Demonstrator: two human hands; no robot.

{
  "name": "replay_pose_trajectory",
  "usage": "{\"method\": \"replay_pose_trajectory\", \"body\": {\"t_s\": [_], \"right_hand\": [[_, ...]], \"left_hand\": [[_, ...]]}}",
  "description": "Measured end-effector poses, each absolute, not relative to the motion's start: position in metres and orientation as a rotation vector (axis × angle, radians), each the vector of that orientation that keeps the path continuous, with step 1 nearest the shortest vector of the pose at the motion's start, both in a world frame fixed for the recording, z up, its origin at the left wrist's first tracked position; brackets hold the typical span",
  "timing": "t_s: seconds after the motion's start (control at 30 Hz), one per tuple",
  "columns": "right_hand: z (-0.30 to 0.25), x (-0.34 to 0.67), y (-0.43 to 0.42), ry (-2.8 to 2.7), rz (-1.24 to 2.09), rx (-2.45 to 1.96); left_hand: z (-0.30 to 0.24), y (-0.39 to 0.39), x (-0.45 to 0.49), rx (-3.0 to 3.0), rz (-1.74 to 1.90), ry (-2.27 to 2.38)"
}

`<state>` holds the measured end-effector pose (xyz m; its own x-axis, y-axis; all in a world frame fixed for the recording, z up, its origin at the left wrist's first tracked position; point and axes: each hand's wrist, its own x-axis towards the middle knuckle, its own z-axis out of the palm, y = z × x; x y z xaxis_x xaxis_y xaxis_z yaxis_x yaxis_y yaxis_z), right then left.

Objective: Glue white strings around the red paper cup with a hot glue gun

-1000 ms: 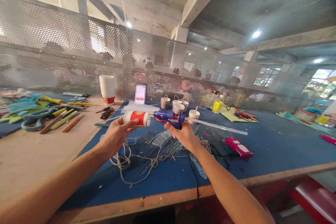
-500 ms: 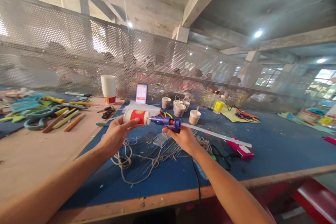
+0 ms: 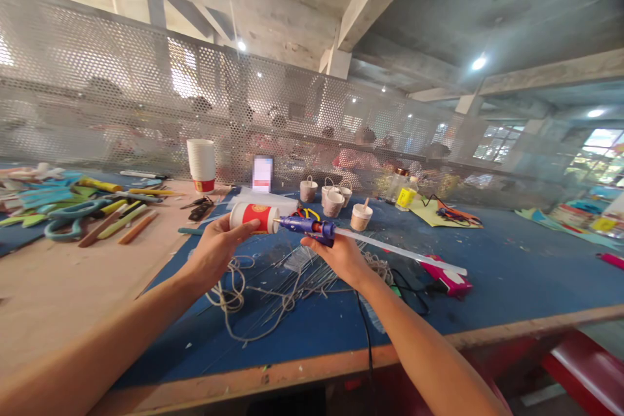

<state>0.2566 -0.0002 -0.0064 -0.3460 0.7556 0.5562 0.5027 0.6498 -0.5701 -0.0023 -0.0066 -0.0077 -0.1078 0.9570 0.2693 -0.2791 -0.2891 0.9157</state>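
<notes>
My left hand (image 3: 223,244) is closed around a red and white paper cup (image 3: 258,216), tipped on its side above the table. In my right hand (image 3: 344,253) is a blue hot glue gun (image 3: 305,226), its metal nozzle pointing left at the cup's right end. Whether the tip touches the rim I cannot tell. A long translucent glue stick (image 3: 404,251) sticks out from the gun's back. Beneath both hands lie a loose grey cord (image 3: 236,296) and several thin wires (image 3: 273,286). The fingers on the gun's handle are partly hidden.
Several small cups with handles (image 3: 333,203) stand behind the gun, near a cup with a stick (image 3: 361,216). A cup stack (image 3: 201,162), scissors (image 3: 73,218) and a phone (image 3: 263,174) lie left and back. A pink glue gun (image 3: 448,279) rests right; a mesh screen (image 3: 292,110) backs the table.
Almost nothing differs. The glue gun in my right hand has shifted very slightly left, while the cup in my left hand stays in place.
</notes>
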Motion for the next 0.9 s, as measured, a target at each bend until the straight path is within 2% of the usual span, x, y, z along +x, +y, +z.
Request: {"method": "replay_pose_trajectory", "body": {"t_s": [0.9], "right_hand": [[-0.0085, 0.2576, 0.0018, -2.037, 0.295, -0.968]], "left_hand": [[-0.0072, -0.0069, -0.0034, 1.167, 1.584, 0.884]]}}
